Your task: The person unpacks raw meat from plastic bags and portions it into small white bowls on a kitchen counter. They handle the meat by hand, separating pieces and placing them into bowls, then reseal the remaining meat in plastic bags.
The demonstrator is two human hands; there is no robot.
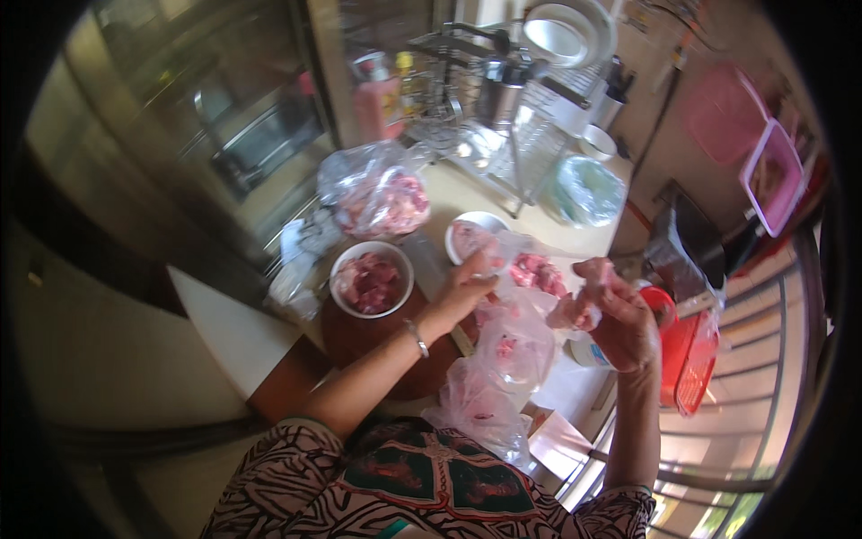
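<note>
My left hand (465, 294), with a bracelet at the wrist, pinches the edge of a clear plastic bag (524, 244) over the counter. Raised to the right, my right hand (627, 331) grips a piece of raw meat (572, 312). Between the hands more raw meat chunks (537, 273) lie in the plastic. A thin pinkish bag (515, 343) with bits of meat inside hangs down the counter's front. Behind my left hand is a white bowl (479, 222) with pale pink meat, partly covered by the fingers. Another white bowl (372, 279), full of darker meat chunks, sits on a round brown board (404, 374).
A large plastic bag of meat (382, 192) lies at the back left. Behind stands a metal dish rack (532, 145) with utensils. A green bowl wrapped in plastic (584, 192) is at the back right. A red basket (688, 367) lies beyond my right hand.
</note>
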